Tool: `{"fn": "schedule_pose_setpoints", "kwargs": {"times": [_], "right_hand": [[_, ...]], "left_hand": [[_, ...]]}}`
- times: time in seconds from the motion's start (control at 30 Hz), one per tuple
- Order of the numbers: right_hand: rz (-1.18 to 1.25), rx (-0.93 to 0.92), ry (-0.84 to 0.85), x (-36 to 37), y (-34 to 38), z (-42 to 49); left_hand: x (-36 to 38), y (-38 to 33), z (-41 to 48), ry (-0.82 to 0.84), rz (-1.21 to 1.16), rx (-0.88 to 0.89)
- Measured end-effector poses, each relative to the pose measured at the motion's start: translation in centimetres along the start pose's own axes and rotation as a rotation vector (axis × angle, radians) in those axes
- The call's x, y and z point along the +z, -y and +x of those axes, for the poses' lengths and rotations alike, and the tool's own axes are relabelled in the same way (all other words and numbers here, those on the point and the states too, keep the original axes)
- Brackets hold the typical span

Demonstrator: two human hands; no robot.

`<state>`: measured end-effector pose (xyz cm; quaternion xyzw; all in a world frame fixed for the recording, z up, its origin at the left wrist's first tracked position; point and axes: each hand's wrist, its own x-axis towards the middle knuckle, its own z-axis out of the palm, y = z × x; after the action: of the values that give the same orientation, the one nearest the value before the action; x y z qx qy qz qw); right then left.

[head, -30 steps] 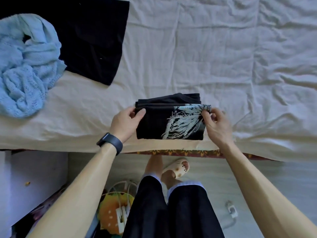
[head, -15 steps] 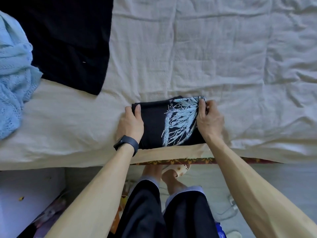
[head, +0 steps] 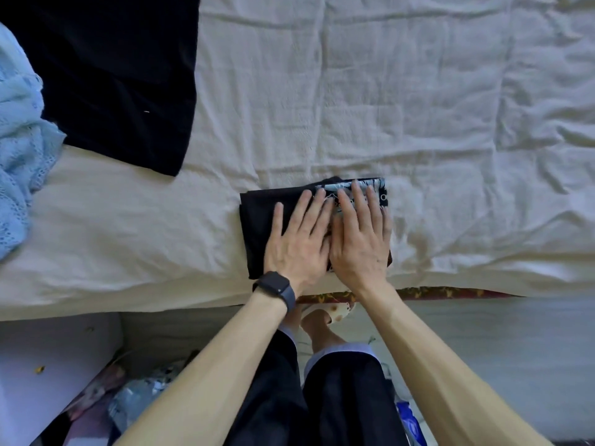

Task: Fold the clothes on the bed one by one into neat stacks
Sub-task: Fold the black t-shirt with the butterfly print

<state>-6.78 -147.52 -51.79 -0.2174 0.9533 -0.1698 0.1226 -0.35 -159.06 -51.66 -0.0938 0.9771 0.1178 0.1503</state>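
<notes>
A folded black shirt [head: 257, 217] with a pale blue-white print lies flat near the front edge of the bed [head: 418, 107]. My left hand [head: 297, 243], with a dark watch on the wrist, presses flat on the shirt's middle. My right hand [head: 359, 236] lies flat beside it, fingers straight over the printed part. Both hands cover most of the shirt. A black garment [head: 122, 78] is spread at the back left, and a light blue knitted garment [head: 19, 149] is bunched at the left edge.
The wrinkled cream sheet stretches wide to the right and back. Below the bed's front edge are my legs, a sandal [head: 335, 312], and clutter on the floor [head: 135, 400] at the lower left.
Both hands let go of the shirt's side edges and moved onto its top, now lying flat and pressing it down. The view has shifted slightly.
</notes>
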Motion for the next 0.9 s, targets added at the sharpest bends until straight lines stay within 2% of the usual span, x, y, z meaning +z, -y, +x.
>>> {"fn": "schedule_pose_setpoints", "kwargs": {"times": [0.1, 0.17, 0.43, 0.5, 0.57, 0.67, 0.77, 0.9], "right_hand": [[-0.185, -0.043, 0.22, 0.9, -2.2, 0.9], [-0.243, -0.043, 0.292, 1.5, -3.6, 1.1], [-0.186, 0.181, 0.354, 0.0, -3.1, 1.1], [-0.116, 0.291, 0.34, -1.0, -2.2, 1.0], [0.04, 0.398, 0.292, -2.4, -1.7, 0.9], [0.414, 0.569, 0.215, -4.8, -1.8, 1.5], [0.54, 0.688, 0.348, -6.3, -3.4, 2.8], [0.731, 0.734, 0.554, -6.3, -5.5, 5.0]], "left_hand": [[1.9, 2.9, 0.4, 0.04, 0.021, 0.047], [2.7, 4.0, 0.2, 0.057, 0.016, 0.035], [1.3, 6.2, -1.9, 0.095, -0.032, -0.374], [-0.1, 6.5, -3.0, 0.097, -0.084, -0.478], [-1.8, 6.0, -3.5, 0.011, -0.258, -0.553], [-4.4, 5.2, -3.3, -0.076, -0.794, -0.851], [-4.6, 6.1, -2.8, -0.049, -1.204, -1.143], [-4.5, 7.7, -1.8, 0.067, -1.449, -1.115]]}}
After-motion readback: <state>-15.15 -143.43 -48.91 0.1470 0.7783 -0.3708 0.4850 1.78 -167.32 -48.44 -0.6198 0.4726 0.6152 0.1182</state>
